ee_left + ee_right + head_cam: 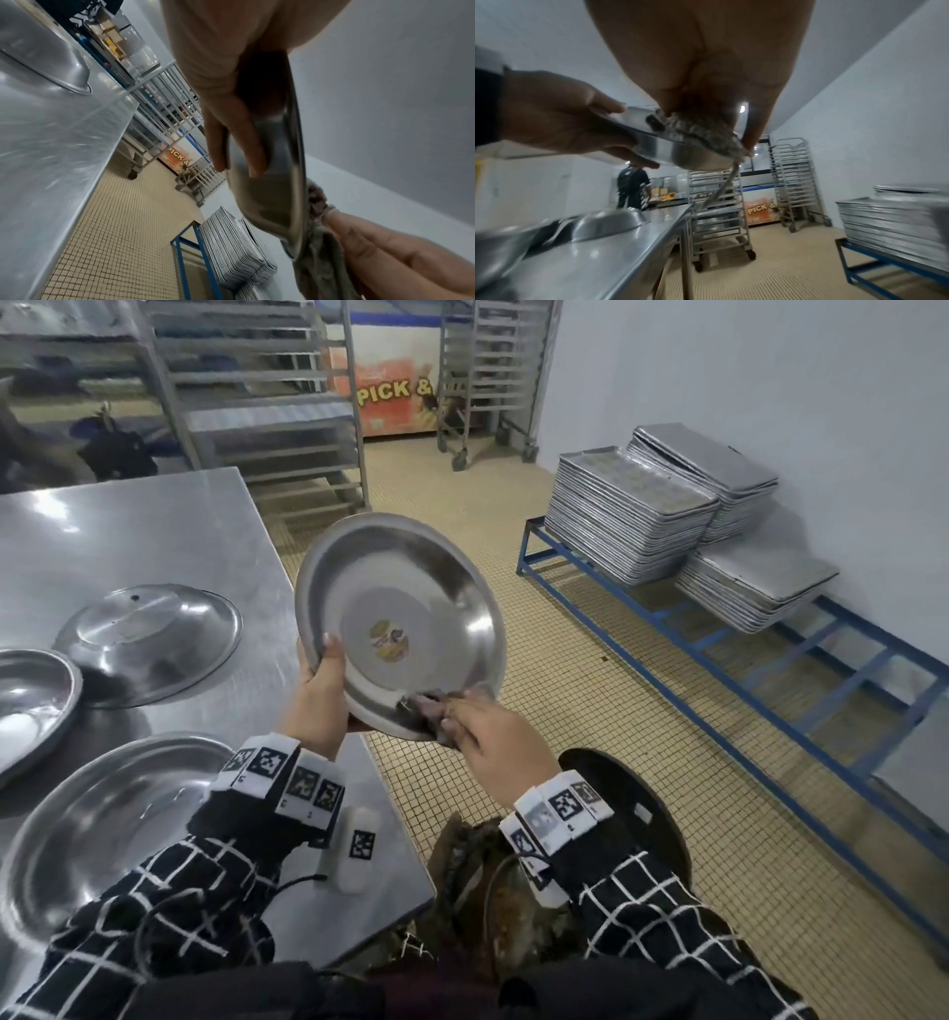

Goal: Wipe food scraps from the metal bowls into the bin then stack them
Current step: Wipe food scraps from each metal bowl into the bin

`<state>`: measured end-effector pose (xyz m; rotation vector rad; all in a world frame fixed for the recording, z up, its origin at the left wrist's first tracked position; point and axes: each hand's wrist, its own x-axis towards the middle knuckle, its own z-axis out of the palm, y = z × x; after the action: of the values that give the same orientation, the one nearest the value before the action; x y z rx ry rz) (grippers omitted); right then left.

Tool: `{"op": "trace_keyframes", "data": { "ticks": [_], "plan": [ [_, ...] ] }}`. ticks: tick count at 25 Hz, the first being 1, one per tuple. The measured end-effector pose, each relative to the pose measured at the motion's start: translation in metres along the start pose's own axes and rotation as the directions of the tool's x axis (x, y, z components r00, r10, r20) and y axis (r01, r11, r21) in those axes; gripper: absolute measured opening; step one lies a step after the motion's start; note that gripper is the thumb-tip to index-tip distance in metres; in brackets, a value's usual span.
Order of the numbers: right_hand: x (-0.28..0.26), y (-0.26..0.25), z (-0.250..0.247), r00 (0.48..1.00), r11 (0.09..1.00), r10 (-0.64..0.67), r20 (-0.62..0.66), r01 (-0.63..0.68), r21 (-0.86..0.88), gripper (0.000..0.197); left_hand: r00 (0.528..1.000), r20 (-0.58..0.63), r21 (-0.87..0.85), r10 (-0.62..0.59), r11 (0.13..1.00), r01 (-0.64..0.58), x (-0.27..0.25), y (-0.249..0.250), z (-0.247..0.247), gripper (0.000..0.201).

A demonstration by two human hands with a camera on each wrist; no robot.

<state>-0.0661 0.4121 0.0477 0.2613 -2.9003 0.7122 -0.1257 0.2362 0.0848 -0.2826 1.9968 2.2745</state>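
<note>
A tilted metal bowl (411, 588) with a sticker at its centre hangs off the table's corner, above the bin (637, 793), which has brown scraps (493, 891) inside. My left hand (321, 695) grips the bowl's left rim, thumb inside and fingers (231, 142) behind the bowl (270, 192). My right hand (488, 742) clutches a grey cloth (426, 708) and presses it on the lower rim. The right wrist view shows this cloth (700, 130) draped over the bowl's edge (680, 156). On the table rest an upturned bowl (149, 639) and two upright bowls (31, 706) (102, 824).
The steel table (154, 531) fills the left. Stacks of baking trays (631, 526) sit on a low blue rack (719, 660) along the right wall. Wheeled tray trolleys (287, 403) stand at the back. A person (631, 186) stands far behind the table.
</note>
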Motion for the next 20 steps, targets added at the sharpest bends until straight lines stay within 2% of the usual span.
{"op": "trace_keyframes", "data": {
  "ticks": [2, 3, 5, 6, 7, 9, 10, 12, 15, 17, 20],
  "plan": [
    [-0.011, -0.007, 0.000, 0.973, 0.974, 0.204, -0.105, -0.191, 0.122, 0.029, 0.999, 0.021, -0.043, -0.025, 0.999, 0.026, -0.001, -0.004, -0.009, 0.053],
    [-0.016, -0.010, 0.000, 0.928, 0.919, 0.343, -0.149, -0.298, 0.259, 0.028, 0.999, 0.022, -0.059, -0.038, 0.997, 0.039, -0.003, -0.004, -0.014, 0.052],
    [-0.025, -0.018, -0.003, 0.804, 0.723, 0.582, -0.120, -0.444, 0.530, 0.029, 0.998, 0.016, -0.094, -0.062, 0.994, 0.063, -0.011, -0.002, -0.023, 0.049],
    [-0.027, -0.021, -0.003, 0.767, 0.638, 0.637, -0.071, -0.474, 0.607, 0.031, 0.998, 0.015, -0.100, -0.069, 0.993, 0.070, -0.016, -0.002, -0.028, 0.045],
    [-0.030, -0.025, -0.003, 0.754, 0.573, 0.657, -0.023, -0.479, 0.665, 0.032, 0.997, 0.022, -0.111, -0.070, 0.991, 0.072, -0.024, -0.003, -0.033, 0.040],
    [-0.029, -0.034, -0.005, 0.746, 0.486, 0.665, 0.025, -0.458, 0.744, 0.032, 0.996, 0.043, -0.129, -0.073, 0.989, 0.078, -0.038, -0.006, -0.039, 0.035],
    [-0.028, -0.038, -0.005, 0.745, 0.471, 0.666, 0.029, -0.451, 0.758, 0.031, 0.997, 0.036, -0.134, -0.075, 0.988, 0.079, -0.046, -0.009, -0.042, 0.035],
    [-0.027, -0.046, -0.005, 0.759, 0.473, 0.650, 0.040, -0.446, 0.760, 0.032, 0.997, -0.014, -0.158, -0.073, 0.985, 0.070, -0.062, -0.017, -0.051, 0.036],
    [-0.028, -0.063, -0.002, 0.806, 0.495, 0.585, 0.090, -0.443, 0.748, 0.028, 0.989, -0.128, -0.188, -0.074, 0.981, 0.049, -0.086, -0.024, -0.073, 0.043],
    [-0.030, -0.078, 0.003, 0.834, 0.510, 0.540, 0.116, -0.433, 0.743, 0.020, 0.975, -0.210, -0.193, -0.067, 0.981, 0.026, -0.107, -0.023, -0.090, 0.039],
    [-0.028, -0.107, 0.018, 0.875, 0.536, 0.451, 0.178, -0.425, 0.729, 0.016, 0.930, -0.365, -0.101, 0.026, 0.993, -0.067, -0.140, -0.019, -0.123, 0.030]
  ]
}}
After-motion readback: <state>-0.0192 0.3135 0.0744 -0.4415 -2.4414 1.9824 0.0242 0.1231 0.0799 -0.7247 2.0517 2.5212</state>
